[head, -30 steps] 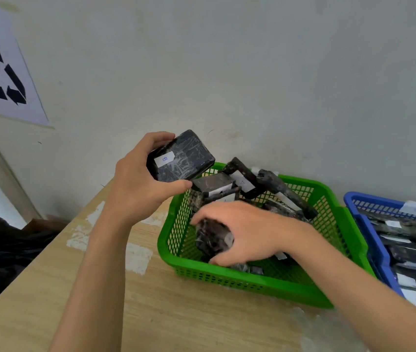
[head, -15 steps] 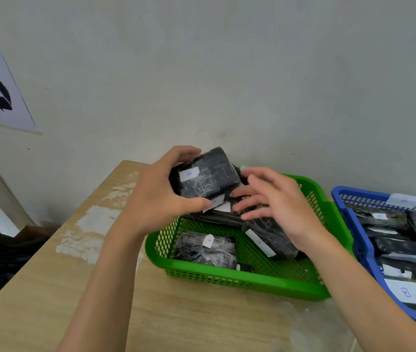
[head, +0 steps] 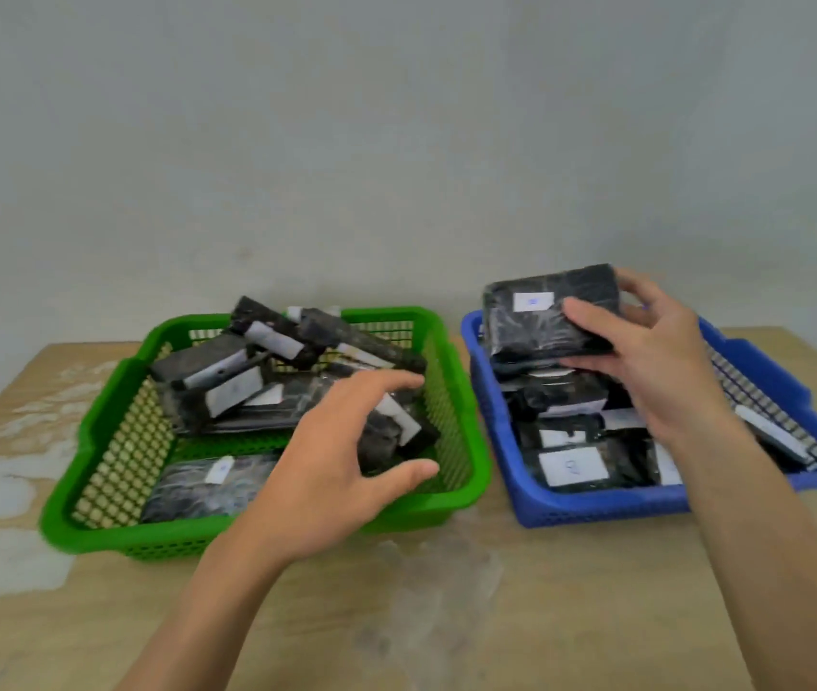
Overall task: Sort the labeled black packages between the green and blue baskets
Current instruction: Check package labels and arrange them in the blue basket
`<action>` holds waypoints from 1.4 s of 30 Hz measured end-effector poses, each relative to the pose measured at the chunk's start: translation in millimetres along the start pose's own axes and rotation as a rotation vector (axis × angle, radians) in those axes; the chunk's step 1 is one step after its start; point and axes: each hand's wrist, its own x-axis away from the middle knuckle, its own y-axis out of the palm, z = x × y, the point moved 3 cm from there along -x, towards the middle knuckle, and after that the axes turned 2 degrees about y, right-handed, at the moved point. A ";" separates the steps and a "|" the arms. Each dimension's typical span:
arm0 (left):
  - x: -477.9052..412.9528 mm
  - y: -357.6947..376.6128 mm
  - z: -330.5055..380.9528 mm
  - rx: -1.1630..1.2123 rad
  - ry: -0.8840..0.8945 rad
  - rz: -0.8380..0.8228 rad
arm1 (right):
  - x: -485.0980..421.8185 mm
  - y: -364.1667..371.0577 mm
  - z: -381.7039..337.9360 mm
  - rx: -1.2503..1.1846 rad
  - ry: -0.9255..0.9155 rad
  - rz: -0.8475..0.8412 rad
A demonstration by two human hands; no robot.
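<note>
- Since half a second ago the labeled black package (head: pixel 546 326) has passed from the left hand (head: pixel 326 471) to the right hand (head: pixel 655 371), and from above the green basket (head: pixel 147 541) to above the blue basket (head: pixel 595 506).
- Two baskets stand side by side on the bench (head: pixel 546 615), close to its far edge by the wall (head: pixel 396 142). One is green, on the left, and one is blue, on the right; they are near each other but apart.
- The right hand clamps the package, thumb across its front face and fingers curled round its far and lower edges.
- That package is held over the blue basket's far left corner, its white label (head: pixel 533 301) facing up, left of the palm.
- The left hand holds nothing; its fingers and thumb are spread apart and curved over a dark package (head: pixel 386 441) at the green basket's near right side. Whether they touch it is hard to tell.
- Roughly seven black packages are heaped in the green basket, most toward its far side and one flat package (head: pixel 207 486) in its near left corner.
- At least five more lie stacked in the blue basket, partly hidden by the right wrist.
</note>
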 end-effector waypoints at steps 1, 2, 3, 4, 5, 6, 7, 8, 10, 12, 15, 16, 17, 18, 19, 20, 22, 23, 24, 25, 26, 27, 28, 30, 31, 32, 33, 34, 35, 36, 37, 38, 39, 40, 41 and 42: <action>-4.9 7.5 3.2 -0.022 0.006 -0.017 | -4.1 -18.9 0.9 0.027 0.000 0.060; -11.0 14.7 7.0 -0.037 0.009 -0.028 | -8.2 -35.4 3.8 0.039 0.008 0.113; -18.1 21.8 11.5 -0.048 0.013 -0.036 | -12.2 -49.4 8.0 0.034 0.029 0.161; -26.7 28.9 16.2 -0.062 0.026 -0.043 | -16.8 -60.9 12.8 0.024 0.055 0.203; -36.6 37.1 20.9 -0.077 0.044 -0.052 | -21.0 -70.2 17.5 0.030 0.079 0.231; -45.3 44.2 24.5 -0.090 0.056 -0.060 | -24.9 -74.8 22.6 0.056 0.092 0.236; -53.9 51.0 27.4 -0.102 0.056 -0.067 | -28.7 -77.2 27.9 0.090 0.105 0.220; -63.5 58.2 30.2 -0.114 0.045 -0.073 | -32.2 -78.4 33.3 0.116 0.124 0.198; -81.4 69.8 33.2 -0.157 0.005 -0.082 | -35.3 -74.8 44.0 0.136 0.184 0.161; -97.4 77.0 34.4 -0.226 -0.028 -0.080 | -35.8 -68.1 51.9 0.121 0.237 0.127; -118.3 80.4 32.6 -0.280 -0.071 -0.086 | -34.7 -60.7 58.1 0.239 0.242 0.047; -124.9 81.1 31.0 -0.302 -0.081 -0.103 | -34.1 -59.3 58.8 0.361 0.223 0.027; -131.6 81.8 29.4 -0.328 -0.085 -0.123 | -32.7 -58.4 58.8 0.488 0.194 0.014; -139.0 82.9 28.2 -0.346 -0.085 -0.147 | -31.9 -57.6 58.0 0.599 0.158 0.005; -146.6 84.4 27.5 -0.350 -0.087 -0.180 | -31.0 -57.4 56.4 0.680 0.125 -0.008; -154.0 85.8 26.8 -0.338 -0.095 -0.225 | -30.8 -57.5 54.0 0.727 0.106 -0.029; -166.3 89.7 25.1 -0.292 -0.135 -0.363 | -29.7 -60.0 47.5 0.781 0.101 -0.101; -170.4 92.2 23.7 -0.281 -0.161 -0.441 | -29.3 -62.5 43.8 0.803 0.097 -0.144; -173.3 94.8 21.9 -0.301 -0.174 -0.501 | -28.6 -66.1 40.3 0.819 0.084 -0.182; -174.9 97.4 20.0 -0.342 -0.169 -0.534 | -28.5 -71.4 36.7 0.823 0.066 -0.206; -175.6 100.2 18.1 -0.384 -0.155 -0.538 | -29.1 -77.8 32.5 0.809 0.048 -0.208; -175.3 102.8 16.4 -0.413 -0.138 -0.522 | -30.3 -85.4 27.6 0.785 0.029 -0.184; -174.0 105.1 15.0 -0.421 -0.125 -0.497 | -32.6 -94.5 22.7 0.764 0.010 -0.142; -170.7 108.6 12.9 -0.408 -0.103 -0.439 | -38.8 -115.8 14.3 0.755 -0.027 -0.032; -169.4 109.8 11.9 -0.407 -0.094 -0.417 | -41.4 -125.5 11.1 0.778 -0.036 0.015; -168.3 110.5 10.9 -0.409 -0.090 -0.401 | -44.1 -134.2 10.5 0.828 -0.030 0.034; -167.8 111.6 10.6 -0.410 -0.092 -0.389 | -46.7 -140.8 12.8 0.905 -0.006 0.007; -167.4 112.4 10.4 -0.411 -0.097 -0.378 | -48.5 -144.6 17.7 1.003 0.035 -0.065; -167.4 112.0 9.6 -0.411 -0.099 -0.370 | -49.1 -145.4 24.5 1.095 0.087 -0.160; -167.6 111.9 9.1 -0.413 -0.101 -0.364 | -49.6 -145.0 31.5 1.159 0.141 -0.251; -167.5 112.6 9.0 -0.415 -0.105 -0.361 | -50.4 -145.2 37.5 1.181 0.185 -0.305; -167.5 113.2 8.9 -0.423 -0.107 -0.362 | -51.8 -145.0 41.1 1.173 0.208 -0.310; -167.6 113.7 8.9 -0.435 -0.104 -0.366 | -54.3 -145.2 43.1 1.146 0.219 -0.270; -167.4 114.2 9.0 -0.444 -0.101 -0.372 | -57.2 -145.4 44.4 1.116 0.228 -0.210; -167.1 114.5 9.2 -0.450 -0.101 -0.378 | -59.6 -145.3 46.1 1.098 0.235 -0.156; -167.0 114.5 9.2 -0.451 -0.103 -0.380 | -61.3 -145.2 48.3 1.090 0.237 -0.122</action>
